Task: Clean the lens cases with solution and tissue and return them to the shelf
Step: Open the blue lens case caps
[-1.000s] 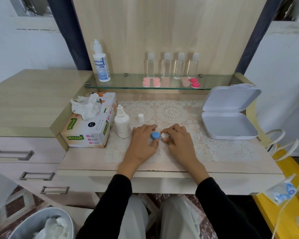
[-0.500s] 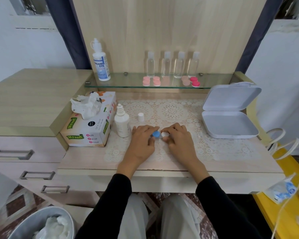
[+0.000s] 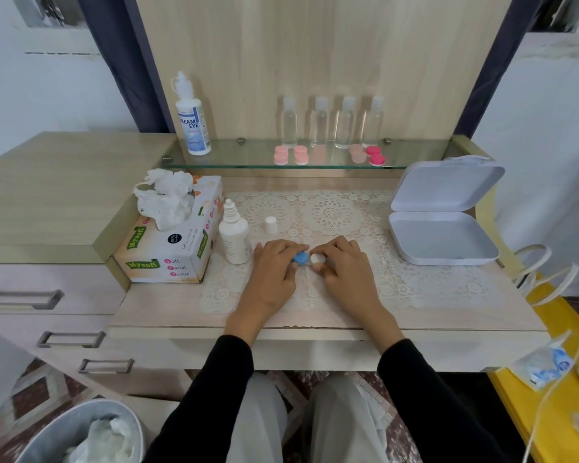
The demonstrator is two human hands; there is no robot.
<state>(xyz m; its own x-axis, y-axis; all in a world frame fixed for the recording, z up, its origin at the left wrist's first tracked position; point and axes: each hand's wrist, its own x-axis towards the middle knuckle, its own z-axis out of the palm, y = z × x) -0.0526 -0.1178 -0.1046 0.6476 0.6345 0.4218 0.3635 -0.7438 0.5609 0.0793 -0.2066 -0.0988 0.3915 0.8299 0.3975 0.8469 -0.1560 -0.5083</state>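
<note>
— How much of the lens case [image 3: 310,259] can you make out?

— Little. It sits on the lace mat [image 3: 331,215] at the middle of the desk, between the two hands, and fingers cover most of it. Only a blue lid [image 3: 301,258] and a white lid [image 3: 317,259] show. The body beneath them is hidden.

— And the grip?

— The left hand [image 3: 274,272] curls its fingers round the blue lid, and the right hand [image 3: 345,272] pinches the white one. Whether either lid is screwed tight I cannot tell.

— What stands around?

— Just left of the left hand is a small white bottle [image 3: 234,237], upright and uncapped, its label too faint to read. A loose white cap [image 3: 270,225] stands just right of it on the mat. Further left is a tissue box [image 3: 171,252] with crumpled tissue sticking up, printed "Mysoft" and "Soft Facial Tissue". To the right, well apart, a white box [image 3: 442,235] lies with its lid up.

— The shelf?

— On the glass shelf [image 3: 248,162] stands a tall bottle [image 3: 193,121] reading "REAM EYE", the first letter turned out of sight. There are also four clear bottles [image 3: 288,123], with pink lens cases [image 3: 281,155] in front of them. A bin [image 3: 47,429] holding tissue is cut off at the lower left, and a blue-and-white packet [image 3: 542,365] is blurred at the lower right.
</note>
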